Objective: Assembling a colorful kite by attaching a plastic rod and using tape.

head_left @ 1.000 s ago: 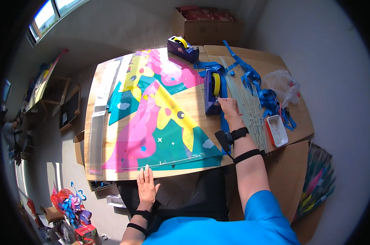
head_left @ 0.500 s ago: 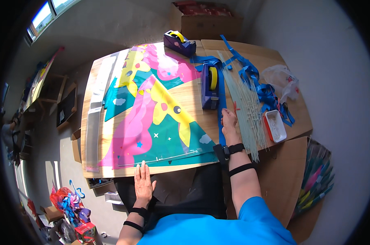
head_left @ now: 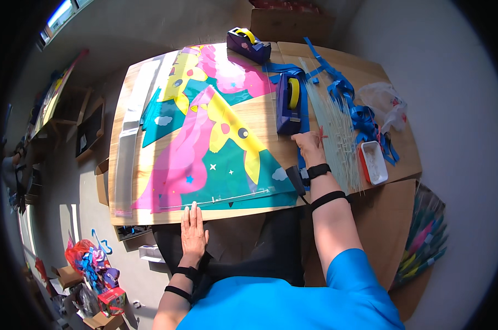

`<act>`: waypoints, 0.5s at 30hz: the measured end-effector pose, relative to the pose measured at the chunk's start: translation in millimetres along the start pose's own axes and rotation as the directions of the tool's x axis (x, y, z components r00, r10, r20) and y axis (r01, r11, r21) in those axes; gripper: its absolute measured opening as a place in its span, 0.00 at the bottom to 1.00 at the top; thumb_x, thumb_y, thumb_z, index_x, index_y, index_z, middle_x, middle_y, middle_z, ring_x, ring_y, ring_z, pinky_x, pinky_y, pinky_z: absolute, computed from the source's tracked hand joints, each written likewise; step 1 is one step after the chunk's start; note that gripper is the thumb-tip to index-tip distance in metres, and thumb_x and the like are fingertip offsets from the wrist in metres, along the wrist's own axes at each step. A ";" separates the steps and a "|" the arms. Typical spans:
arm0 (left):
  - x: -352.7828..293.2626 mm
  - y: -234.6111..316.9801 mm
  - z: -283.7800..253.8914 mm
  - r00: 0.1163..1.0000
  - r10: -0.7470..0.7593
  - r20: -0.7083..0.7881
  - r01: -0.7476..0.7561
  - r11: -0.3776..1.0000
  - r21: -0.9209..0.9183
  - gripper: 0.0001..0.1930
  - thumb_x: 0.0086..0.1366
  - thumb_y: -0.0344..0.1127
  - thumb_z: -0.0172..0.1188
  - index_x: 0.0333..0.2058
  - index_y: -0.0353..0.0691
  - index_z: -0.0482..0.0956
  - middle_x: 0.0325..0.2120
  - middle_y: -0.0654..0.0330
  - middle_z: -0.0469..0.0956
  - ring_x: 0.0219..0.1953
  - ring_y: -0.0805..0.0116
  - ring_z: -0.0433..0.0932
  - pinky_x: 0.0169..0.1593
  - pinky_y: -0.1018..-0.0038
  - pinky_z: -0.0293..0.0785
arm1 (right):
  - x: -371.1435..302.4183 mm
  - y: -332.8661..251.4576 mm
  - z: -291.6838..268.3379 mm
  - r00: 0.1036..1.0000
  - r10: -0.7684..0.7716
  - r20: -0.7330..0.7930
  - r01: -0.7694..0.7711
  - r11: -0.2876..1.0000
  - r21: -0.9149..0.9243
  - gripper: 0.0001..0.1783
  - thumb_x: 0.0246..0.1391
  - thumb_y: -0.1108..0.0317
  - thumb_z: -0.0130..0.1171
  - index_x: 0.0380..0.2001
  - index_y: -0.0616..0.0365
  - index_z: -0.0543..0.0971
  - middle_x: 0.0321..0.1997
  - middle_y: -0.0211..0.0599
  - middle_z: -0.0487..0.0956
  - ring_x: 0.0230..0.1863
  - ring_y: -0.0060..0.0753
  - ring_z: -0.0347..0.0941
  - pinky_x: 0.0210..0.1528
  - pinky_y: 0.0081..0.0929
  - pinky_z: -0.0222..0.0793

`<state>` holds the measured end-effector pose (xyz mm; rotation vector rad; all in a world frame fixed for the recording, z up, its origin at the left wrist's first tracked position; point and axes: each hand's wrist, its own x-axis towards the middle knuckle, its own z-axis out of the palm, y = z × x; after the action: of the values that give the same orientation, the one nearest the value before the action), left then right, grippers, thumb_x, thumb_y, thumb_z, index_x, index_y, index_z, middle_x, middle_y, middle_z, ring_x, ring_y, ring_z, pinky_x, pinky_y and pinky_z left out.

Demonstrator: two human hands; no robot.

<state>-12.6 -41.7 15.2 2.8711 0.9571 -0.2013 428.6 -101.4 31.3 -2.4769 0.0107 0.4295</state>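
My left hand (head_left: 194,234) lies flat with fingers stretched out, its tips at the lower edge of a thin kite-like sheet (head_left: 232,170) in pink, teal and yellow with a cartoon animal's eye and ears. A thin white rod (head_left: 227,199) runs along that edge. My right hand (head_left: 310,147) is at the near end of a purple tape dispenser (head_left: 283,124) with a yellow core. Its fingers are drawn together in a pinch, and whatever is between them is too small to make out. Blue ribbon (head_left: 303,159) runs beneath the hand.
A second tape dispenser (head_left: 249,48) stands at the table's far edge, near another printed sheet (head_left: 172,104). Right of my hand lie many thin pale rods (head_left: 337,143), tangled blue ribbon (head_left: 342,91), a clear plastic bag (head_left: 382,102) and a white-and-red tray (head_left: 374,165). Cardboard (head_left: 378,225) adjoins the table.
My right hand has moved from the blue ribbon to the near end of the tape dispenser. My left hand stays flat at the sheet's edge. The whole view has shifted slightly.
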 end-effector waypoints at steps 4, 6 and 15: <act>1.3 -9.9 -4.3 0.994 0.065 -0.089 -0.071 0.995 -0.064 0.44 0.52 0.35 0.63 0.65 0.35 0.50 0.67 0.54 0.46 0.68 0.54 0.47 0.70 0.64 0.46 | -39.5 7.7 -0.2 0.909 -0.182 0.374 -0.142 0.710 0.690 0.07 0.53 0.66 0.63 0.31 0.56 0.79 0.16 0.20 0.67 0.13 0.10 0.55 0.14 0.14 0.44; 0.4 -16.5 -2.5 0.987 0.082 -0.136 -0.094 0.991 -0.090 0.40 0.54 0.33 0.60 0.65 0.40 0.52 0.67 0.54 0.47 0.68 0.53 0.49 0.69 0.61 0.45 | -97.1 -6.5 -7.1 0.811 -0.330 0.483 -0.168 0.659 0.733 0.08 0.54 0.65 0.63 0.33 0.59 0.80 0.17 0.17 0.67 0.13 0.09 0.52 0.16 0.14 0.46; 0.7 -4.0 13.1 0.969 0.089 -0.229 -0.105 0.993 -0.058 0.34 0.58 0.39 0.59 0.62 0.44 0.58 0.62 0.62 0.58 0.66 0.60 0.53 0.68 0.57 0.42 | -228.5 13.3 90.4 0.625 -0.286 0.727 -0.183 0.851 0.492 0.10 0.51 0.63 0.65 0.32 0.58 0.82 0.16 0.17 0.67 0.15 0.09 0.54 0.17 0.13 0.45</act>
<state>-15.7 -39.9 1.9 2.9118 0.8343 0.1686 183.5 -80.9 25.4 -1.5586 -0.2724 1.2778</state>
